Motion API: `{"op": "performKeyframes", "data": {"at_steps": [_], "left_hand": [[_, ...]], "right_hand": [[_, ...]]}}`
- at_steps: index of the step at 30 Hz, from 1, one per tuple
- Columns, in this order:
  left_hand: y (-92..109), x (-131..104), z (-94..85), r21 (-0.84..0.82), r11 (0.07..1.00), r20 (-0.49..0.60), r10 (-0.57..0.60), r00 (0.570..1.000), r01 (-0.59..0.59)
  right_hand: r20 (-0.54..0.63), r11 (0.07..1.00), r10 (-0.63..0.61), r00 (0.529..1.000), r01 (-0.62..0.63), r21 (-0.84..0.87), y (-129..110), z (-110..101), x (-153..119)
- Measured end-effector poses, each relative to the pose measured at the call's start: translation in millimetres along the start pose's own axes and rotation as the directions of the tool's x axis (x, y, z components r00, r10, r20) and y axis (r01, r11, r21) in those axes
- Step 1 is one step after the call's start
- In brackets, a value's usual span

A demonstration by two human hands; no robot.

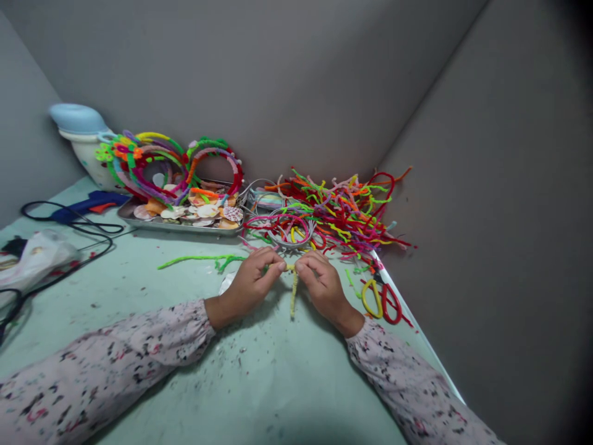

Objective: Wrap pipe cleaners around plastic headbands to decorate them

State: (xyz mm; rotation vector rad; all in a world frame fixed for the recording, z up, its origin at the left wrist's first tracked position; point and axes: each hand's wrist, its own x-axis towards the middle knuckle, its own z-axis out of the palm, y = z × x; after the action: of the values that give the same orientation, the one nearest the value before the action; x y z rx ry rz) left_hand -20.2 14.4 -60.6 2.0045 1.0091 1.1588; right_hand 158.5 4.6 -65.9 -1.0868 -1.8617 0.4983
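Between my two hands, over the middle of the table, is a yellow pipe cleaner (pixel 293 296), its loose end hanging straight down. My left hand (pixel 252 278) pinches it with thumb and fingers. Close by on the other side, my right hand (pixel 324 287) grips it the same way, fingertips nearly meeting the left ones. A green pipe cleaner (pixel 199 257) stretches out leftward from behind my left hand; whether that hand also holds it I cannot tell. Something whitish and shiny (pixel 226 283) lies partly hidden beside my left wrist.
A metal tray (pixel 180 228) holds shells and fuzzy-wrapped headbands (pixel 215 151). Loose pipe cleaners (pixel 343 210) heap at the back right. Scissors (pixel 380 300) lie near the right edge. At left are a blue glue gun (pixel 88 204), a black cord (pixel 99 244), a plastic bag (pixel 44 256) and a blue-lidded container (pixel 88 145).
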Motion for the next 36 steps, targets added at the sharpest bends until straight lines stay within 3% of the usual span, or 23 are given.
{"op": "performKeyframes", "data": {"at_steps": [13,25,36], "left_hand": [[-1.9,0.2,0.6,0.013,1.000,0.021,0.004,1.000,-0.005],[-2.1,1.2,1.2,0.011,1.000,0.068,-0.001,0.998,0.000],[-2.0,0.7,1.8,0.033,0.999,0.070,0.024,0.997,-0.027]], "right_hand": [[0.006,0.997,0.032,0.999,-0.033,0.074,2.0,0.1,0.3],[0.041,0.998,-0.025,0.999,0.027,-0.052,1.8,4.4,-2.5],[0.051,0.999,-0.035,0.998,0.036,-0.026,4.5,4.6,-2.0]]}}
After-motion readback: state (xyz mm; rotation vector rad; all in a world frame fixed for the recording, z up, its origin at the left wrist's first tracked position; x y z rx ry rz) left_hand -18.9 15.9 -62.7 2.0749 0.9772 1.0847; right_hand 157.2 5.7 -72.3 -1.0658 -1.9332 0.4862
